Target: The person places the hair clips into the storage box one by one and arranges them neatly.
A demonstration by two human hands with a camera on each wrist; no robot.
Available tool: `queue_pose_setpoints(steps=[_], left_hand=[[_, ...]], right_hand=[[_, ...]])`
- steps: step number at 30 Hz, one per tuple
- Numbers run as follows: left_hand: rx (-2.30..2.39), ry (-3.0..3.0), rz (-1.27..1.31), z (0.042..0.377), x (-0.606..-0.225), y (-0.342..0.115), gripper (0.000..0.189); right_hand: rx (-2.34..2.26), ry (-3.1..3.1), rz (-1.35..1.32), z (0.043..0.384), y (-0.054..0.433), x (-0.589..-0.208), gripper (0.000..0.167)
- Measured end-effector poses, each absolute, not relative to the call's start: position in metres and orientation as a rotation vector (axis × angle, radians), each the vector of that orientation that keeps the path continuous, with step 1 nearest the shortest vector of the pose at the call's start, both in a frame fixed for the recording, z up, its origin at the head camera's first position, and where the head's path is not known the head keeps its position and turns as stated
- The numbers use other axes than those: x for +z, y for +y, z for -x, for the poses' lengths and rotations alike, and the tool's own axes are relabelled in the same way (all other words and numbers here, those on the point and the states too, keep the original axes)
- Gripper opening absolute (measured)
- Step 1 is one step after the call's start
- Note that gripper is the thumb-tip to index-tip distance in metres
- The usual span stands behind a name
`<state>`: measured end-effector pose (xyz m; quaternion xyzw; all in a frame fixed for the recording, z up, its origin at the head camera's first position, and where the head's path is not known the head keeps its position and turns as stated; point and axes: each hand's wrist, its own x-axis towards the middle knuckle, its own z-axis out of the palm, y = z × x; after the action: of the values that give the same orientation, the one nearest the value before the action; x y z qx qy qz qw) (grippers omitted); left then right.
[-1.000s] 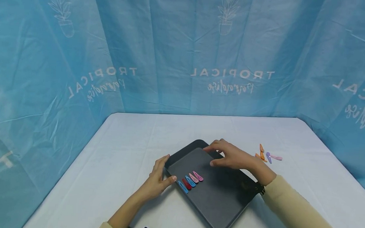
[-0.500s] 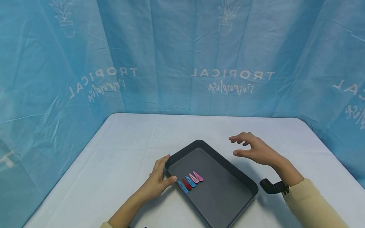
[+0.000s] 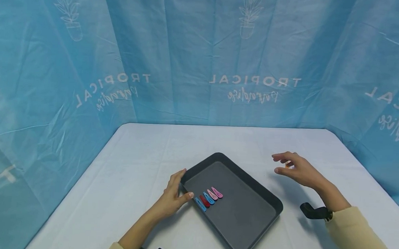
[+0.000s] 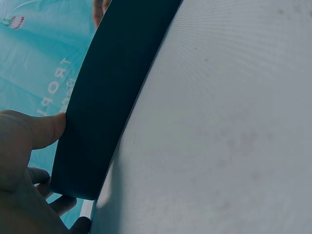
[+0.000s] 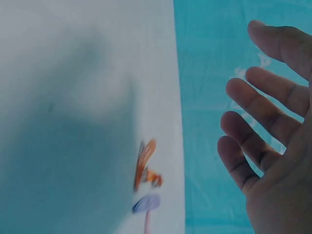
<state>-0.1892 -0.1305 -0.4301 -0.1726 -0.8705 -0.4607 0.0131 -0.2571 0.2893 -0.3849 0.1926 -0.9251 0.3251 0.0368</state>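
A dark grey baking tray (image 3: 240, 220) lies at an angle on the table. My left hand (image 3: 170, 200) grips its left corner; in the left wrist view the thumb (image 4: 51, 129) presses the rim and fingers lie around the corner. Inside the tray several snap hair clips, blue, red (image 3: 204, 201) and pink (image 3: 217, 192), sit in a slanted row. My right hand (image 3: 298, 169) hovers right of the tray, fingers loosely bent and holding nothing. Below it, orange hair clips (image 5: 144, 168), a purple hair clip (image 5: 146, 203) and a pink clip (image 5: 147, 223) lie on the cloth, mostly hidden in the head view.
A white cloth (image 3: 150, 155) covers the table. Blue printed curtains (image 3: 189, 56) hang behind it and along both sides. Dark wrist camera mounts (image 3: 315, 212) stick out from both sleeves.
My right hand has left the space over the tray and moved right, over the loose hair clips, which it now covers. The left hand and tray stay put.
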Motion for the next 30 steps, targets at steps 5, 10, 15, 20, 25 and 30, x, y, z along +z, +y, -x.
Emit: queue_pose_setpoints(steps=[5, 10, 15, 20, 25, 30], left_hand=[[-1.449, -2.719, 0.523, 0.189, -0.431, -0.13, 0.077], [-1.469, -2.758, 0.497, 0.191, -0.431, -0.131, 0.076], [-1.468, -2.766, 0.489, 0.191, -0.431, -0.131, 0.075], [-1.468, -2.762, 0.487, 0.191, -0.431, -0.13, 0.076], [-1.483, -2.761, 0.481, 0.191, -0.431, -0.131, 0.077], [-1.492, -2.763, 0.477, 0.191, -0.432, -0.131, 0.078]], right_hand=[[0.954, -2.864, -0.495, 0.257, 0.306, -0.394, 0.049], [0.94, -2.871, -0.465, 0.254, 0.319, -0.402, 0.047], [0.938, -2.9, -0.443, 0.252, 0.328, -0.407, 0.047], [0.948, -2.959, -0.374, 0.251, 0.333, -0.413, 0.05], [0.945, -3.015, -0.302, 0.25, 0.336, -0.418, 0.053], [0.926, -3.029, -0.29, 0.25, 0.338, -0.423, 0.056]])
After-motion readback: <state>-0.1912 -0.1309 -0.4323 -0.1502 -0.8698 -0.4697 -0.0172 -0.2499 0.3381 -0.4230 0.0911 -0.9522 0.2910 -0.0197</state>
